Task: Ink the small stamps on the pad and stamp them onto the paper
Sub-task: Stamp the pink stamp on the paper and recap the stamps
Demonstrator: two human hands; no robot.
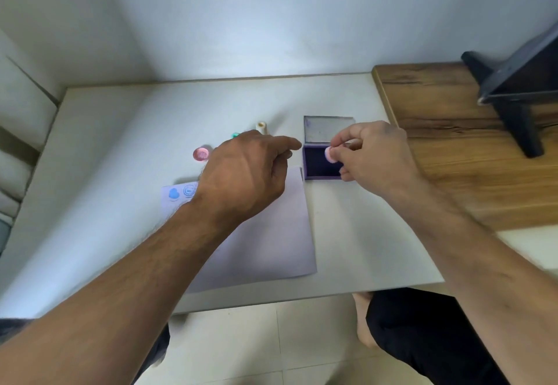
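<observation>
My right hand (pixel 373 155) pinches a small pink stamp (pixel 329 154) over the open purple ink pad (pixel 317 164), whose lid (pixel 327 128) stands raised behind it. My left hand (pixel 247 173) hovers above the top edge of the white paper (pixel 271 233), fingers loosely curled and holding nothing that I can see. The paper carries two blue prints (pixel 181 193) at its top left corner. A pink round stamp (pixel 201 153) lies on the table left of my left hand. A green stamp (pixel 235 135) and a cream stamp (pixel 262 127) stand behind it, partly hidden.
The white table (pixel 105 173) meets a wall at the back. A wooden surface (pixel 453 149) adjoins it on the right and bears a dark stand with a tablet (pixel 519 88). My knee (pixel 422 339) shows below the table's front edge.
</observation>
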